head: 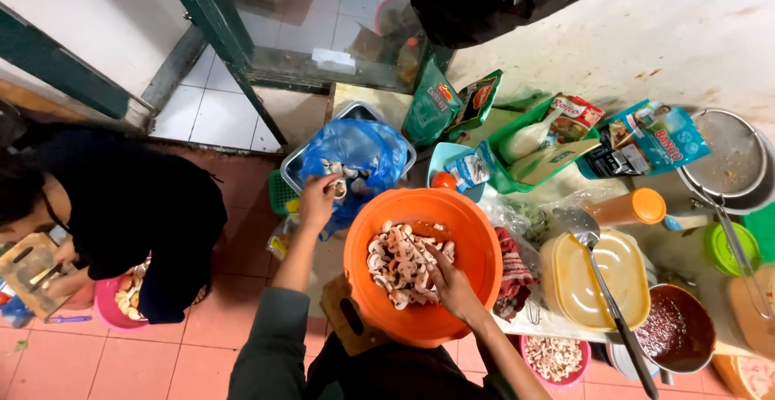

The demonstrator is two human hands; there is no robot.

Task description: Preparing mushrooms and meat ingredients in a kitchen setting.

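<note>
The left hand (pixel 316 198) reaches into a blue plastic bag (pixel 359 158) of whole mushrooms (pixel 339 171), its grip closed on one at the bag's mouth. The right hand (pixel 452 283) rests inside the orange bowl (pixel 476 242), fingers curled loosely over the sliced mushrooms (pixel 400 263); whether it grips any I cannot tell. A slotted spatula (pixel 593 255) lies across a yellow lidded tub (pixel 630 287) on the counter.

Slotted spatula (pixel 601 275) across lidded tub (pixel 597 280); red sauce pot (pixel 676 329); metal strainer (pixel 731 158).

Bare tiled floor (pixel 242 335) lies open leftward; packets (pixel 646 138), tubs and a ladle (pixel 605 279) probably crowd the right.
</note>
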